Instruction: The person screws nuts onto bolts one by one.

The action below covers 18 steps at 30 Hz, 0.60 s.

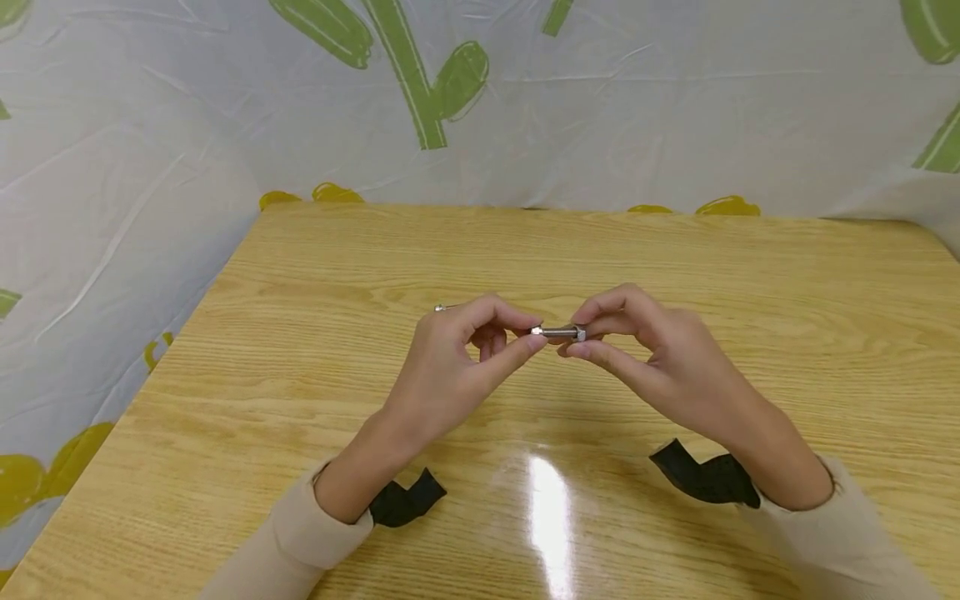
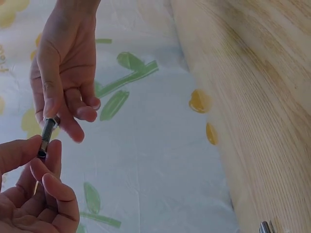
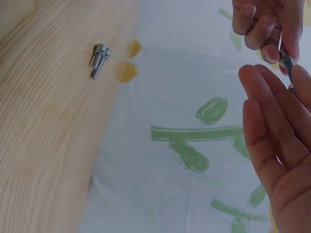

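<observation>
A small silver bolt [image 1: 558,332] is held level above the table, with a wider metal piece at each end. My left hand [image 1: 450,375] pinches its left end between thumb and index finger. At the other end, thumb and fingers of my right hand [image 1: 667,358] grip the hex-shaped piece [image 1: 581,333]. The bolt's threaded shank [image 2: 47,132] shows between both hands in the left wrist view. Beyond my left hand, more bolt hardware [image 3: 99,60] lies on the table, mostly hidden by that hand in the head view.
The wooden table [image 1: 300,267] has its far edge against a hanging white cloth [image 1: 562,125] printed with green and yellow plant shapes. Black straps [image 1: 705,475] stick out by both sleeve cuffs. A bright light reflection lies on the near part of the tabletop.
</observation>
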Tool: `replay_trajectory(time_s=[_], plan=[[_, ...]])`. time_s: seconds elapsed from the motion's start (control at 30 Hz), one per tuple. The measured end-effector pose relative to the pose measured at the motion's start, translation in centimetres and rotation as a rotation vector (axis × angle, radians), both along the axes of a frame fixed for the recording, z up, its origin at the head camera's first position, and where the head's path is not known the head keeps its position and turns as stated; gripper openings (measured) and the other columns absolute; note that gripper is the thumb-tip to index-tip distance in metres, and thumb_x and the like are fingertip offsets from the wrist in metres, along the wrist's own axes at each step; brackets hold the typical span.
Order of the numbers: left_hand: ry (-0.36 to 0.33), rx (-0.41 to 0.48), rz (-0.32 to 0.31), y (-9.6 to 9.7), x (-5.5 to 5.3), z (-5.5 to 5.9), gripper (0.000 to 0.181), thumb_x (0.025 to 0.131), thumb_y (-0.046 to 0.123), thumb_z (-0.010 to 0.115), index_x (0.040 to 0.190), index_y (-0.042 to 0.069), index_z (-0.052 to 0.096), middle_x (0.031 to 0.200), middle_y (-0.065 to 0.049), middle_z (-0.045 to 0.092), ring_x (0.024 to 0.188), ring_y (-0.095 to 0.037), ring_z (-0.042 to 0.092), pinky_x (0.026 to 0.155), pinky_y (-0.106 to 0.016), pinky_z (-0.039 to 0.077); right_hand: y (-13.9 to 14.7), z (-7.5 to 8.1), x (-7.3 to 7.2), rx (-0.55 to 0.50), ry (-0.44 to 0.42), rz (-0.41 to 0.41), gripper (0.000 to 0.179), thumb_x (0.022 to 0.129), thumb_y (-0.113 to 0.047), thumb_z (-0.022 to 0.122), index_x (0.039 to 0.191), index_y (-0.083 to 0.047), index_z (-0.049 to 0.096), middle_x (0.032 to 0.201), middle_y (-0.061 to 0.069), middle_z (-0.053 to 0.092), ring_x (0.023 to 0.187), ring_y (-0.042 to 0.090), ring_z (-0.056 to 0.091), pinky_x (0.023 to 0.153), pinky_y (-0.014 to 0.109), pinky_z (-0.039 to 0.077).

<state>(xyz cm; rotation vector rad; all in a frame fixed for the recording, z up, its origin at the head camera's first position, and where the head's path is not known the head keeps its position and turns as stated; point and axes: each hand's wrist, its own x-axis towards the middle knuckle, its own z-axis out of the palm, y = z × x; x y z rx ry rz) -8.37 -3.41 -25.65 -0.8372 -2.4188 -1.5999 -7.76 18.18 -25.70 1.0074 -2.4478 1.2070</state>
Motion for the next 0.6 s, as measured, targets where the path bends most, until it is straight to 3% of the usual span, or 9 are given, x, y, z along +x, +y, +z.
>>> replay_trajectory(time_s=[0.23,0.43,0.6], plan=[[0.082,0.025,-0.003,0.08,0.08,0.06,0.01,0.085,0.011,0.068,0.093,0.005,0.069,0.075,-0.002,0.068,0.055,-0.005,0.048,0.051,-0.02,0.04,-0.1,-0.04,0.05,0.009,0.192,-0.065,0.02,0.082,-0.014,0.069,0.098,-0.006,0.06,0.087,-0.002,0.07,0.086,-0.007,0.064,0.075,0.008,0.046],[0.094,0.011,-0.006,0.03,0.15,0.17,0.011,0.085,0.009,0.066,0.095,0.005,0.068,0.085,-0.003,0.071,0.059,-0.003,0.052,0.054,-0.02,0.043,0.01,-0.15,-0.02,-0.015,0.227,-0.051,0.033,0.088,-0.035,0.06,0.095,-0.002,0.061,0.087,0.001,0.07,0.086,-0.007,0.064,0.076,0.007,0.046],[0.078,0.01,-0.012,-0.01,0.22,0.21,0.012,0.086,0.01,0.066,0.096,0.005,0.068,0.082,-0.002,0.07,0.059,-0.005,0.051,0.054,-0.02,0.043,-0.1,-0.07,-0.06,-0.05,0.279,-0.033,0.037,0.089,-0.037,0.056,0.095,-0.001,0.062,0.086,0.002,0.071,0.084,-0.005,0.065,0.077,0.008,0.048]])
